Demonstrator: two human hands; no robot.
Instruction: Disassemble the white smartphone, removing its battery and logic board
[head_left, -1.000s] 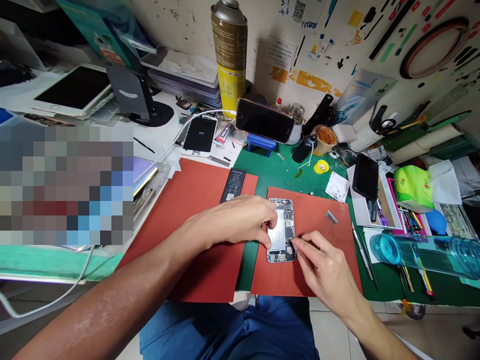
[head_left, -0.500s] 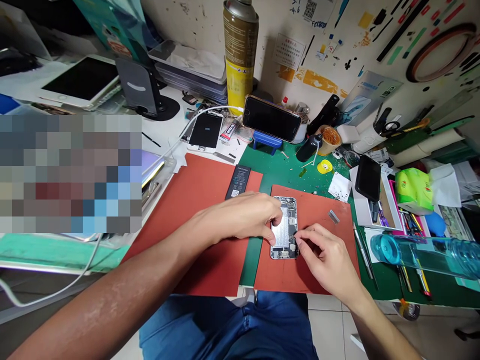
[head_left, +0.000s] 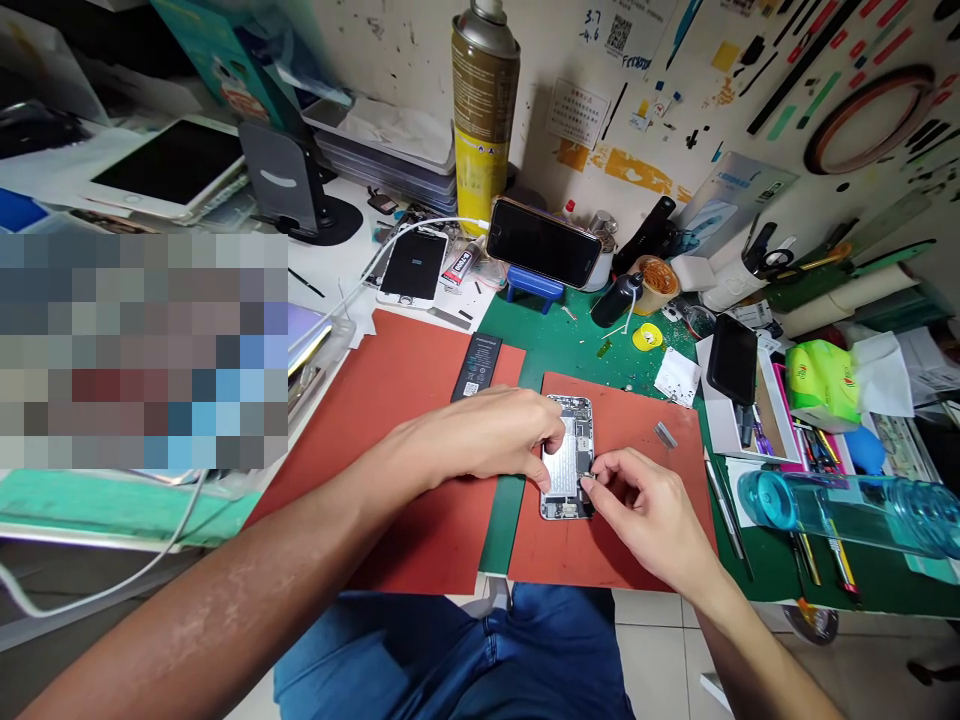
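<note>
The opened phone (head_left: 568, 455) lies on a red mat (head_left: 622, 545) on the surface. The left hand (head_left: 480, 435) grips its left edge. The right hand (head_left: 645, 510) pinches narrowly at its right edge. A battery (head_left: 476, 367) lies nearby.

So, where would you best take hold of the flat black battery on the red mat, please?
Probably across its long edges from above, toward the far end: the flat black battery lies flat on the red mat, and the left hand crowds its near end.
</note>
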